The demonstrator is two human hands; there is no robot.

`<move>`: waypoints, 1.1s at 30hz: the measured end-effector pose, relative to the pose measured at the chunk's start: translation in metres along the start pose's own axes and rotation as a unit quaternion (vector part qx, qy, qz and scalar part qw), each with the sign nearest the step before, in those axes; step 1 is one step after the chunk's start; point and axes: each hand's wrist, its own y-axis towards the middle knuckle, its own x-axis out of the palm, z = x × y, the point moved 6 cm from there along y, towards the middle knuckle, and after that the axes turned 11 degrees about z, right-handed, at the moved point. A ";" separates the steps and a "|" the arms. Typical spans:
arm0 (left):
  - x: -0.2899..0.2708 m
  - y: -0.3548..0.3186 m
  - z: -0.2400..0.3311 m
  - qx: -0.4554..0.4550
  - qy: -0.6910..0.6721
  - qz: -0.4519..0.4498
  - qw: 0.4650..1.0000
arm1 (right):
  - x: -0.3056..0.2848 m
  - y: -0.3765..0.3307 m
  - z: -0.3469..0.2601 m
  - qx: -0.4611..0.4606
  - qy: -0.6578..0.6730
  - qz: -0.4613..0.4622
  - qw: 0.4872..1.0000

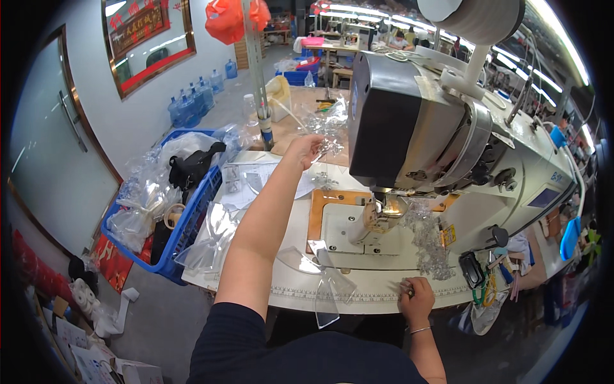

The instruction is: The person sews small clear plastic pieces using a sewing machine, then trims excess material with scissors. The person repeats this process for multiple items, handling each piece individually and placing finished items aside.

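At six o'clock, nearest the body, a clear curved plastic sheet piece [327, 296] overhangs the front edge of the white counter [358, 296]; with no hand on it, a nudge from the torso or the far pull could tip it to the floor. Just to its right, toward five o'clock, the right hand [416, 299] rests on the counter's ruled edge with fingers curled narrow, pinching something small that I cannot make out; the wrist is bent back and wears a thin bracelet. Above it lies a crumpled strip of clear plastic pieces [430, 240] beside the needle foot of the grey-and-white industrial sewing machine [441, 147]; the strip could snag there if dragged. At nine o'clock a blue plastic crate [189, 221] full of clear bags stands against the counter. Farthest, at twelve o'clock, the left arm is stretched nearly straight, and the left hand [306, 151] is closed on a glinting bunch of clear plastic pieces [327, 125] held up beyond the machine's head. The reach is long, so the grip looks weak, and pieces may slip and scatter.
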 end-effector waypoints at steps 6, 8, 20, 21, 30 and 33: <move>-0.004 -0.009 0.036 0.104 0.288 -0.052 0.950 | 0.035 0.017 -0.052 0.003 0.106 -0.124 0.987; -0.018 -0.030 0.059 0.151 0.359 -0.011 0.921 | 0.079 0.040 -0.104 -0.084 0.175 -0.148 0.970; -0.138 -0.139 0.102 0.050 0.207 -0.029 0.977 | 0.293 0.197 -0.133 0.180 -0.004 -0.147 0.973; -0.147 -0.143 0.102 0.044 0.195 -0.025 0.980 | 0.286 0.204 -0.142 0.186 0.014 -0.125 0.974; -0.190 -0.142 0.084 0.012 0.185 0.012 0.983 | 0.182 0.217 -0.280 -0.065 0.555 -0.241 0.793; -0.172 -0.150 0.070 0.018 0.227 0.022 0.974 | 0.154 0.196 -0.312 -0.241 0.532 -0.258 0.769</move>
